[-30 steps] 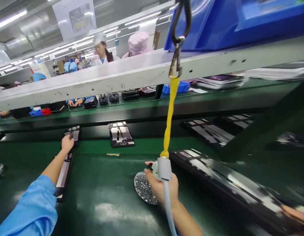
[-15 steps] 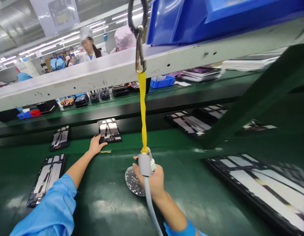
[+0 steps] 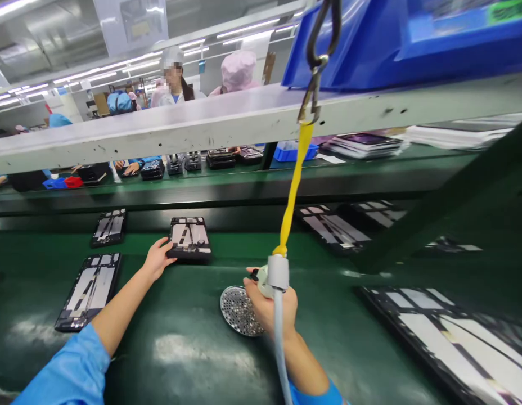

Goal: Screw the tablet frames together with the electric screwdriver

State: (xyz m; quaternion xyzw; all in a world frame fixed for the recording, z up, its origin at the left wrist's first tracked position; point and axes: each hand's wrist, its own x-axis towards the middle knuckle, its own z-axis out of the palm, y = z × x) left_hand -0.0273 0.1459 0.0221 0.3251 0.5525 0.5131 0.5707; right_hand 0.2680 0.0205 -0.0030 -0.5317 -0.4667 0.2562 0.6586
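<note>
My left hand (image 3: pixel 158 259) grips the left edge of an opened tablet (image 3: pixel 190 239), thumb and fingers on its side. The tablet's near edge looks raised from the green surface. In my right hand (image 3: pixel 274 306) is a pale electric screwdriver (image 3: pixel 265 279), seen nearly end-on, its tip hidden. A grey cable (image 3: pixel 279 337) runs down from it, and a yellow strap (image 3: pixel 295 185) ties it to a metal hook (image 3: pixel 314 84). Beside my right fingers lies a round metal dish (image 3: pixel 241 312) dotted with small bright pieces, too small to tell.
More opened tablets lie at the left (image 3: pixel 90 289), the back left (image 3: pixel 109 226) and the near right (image 3: pixel 455 343). A white shelf (image 3: pixel 180 132) crosses above with a blue bin (image 3: pixel 349 50). A green slanted post (image 3: pixel 450 191) stands at right. Co-workers sit beyond.
My left hand has closed on the tablet's edge, and the tablet has come slightly nearer and tilted up. My right hand with the screwdriver has shifted slightly right. The whole view has also shifted.
</note>
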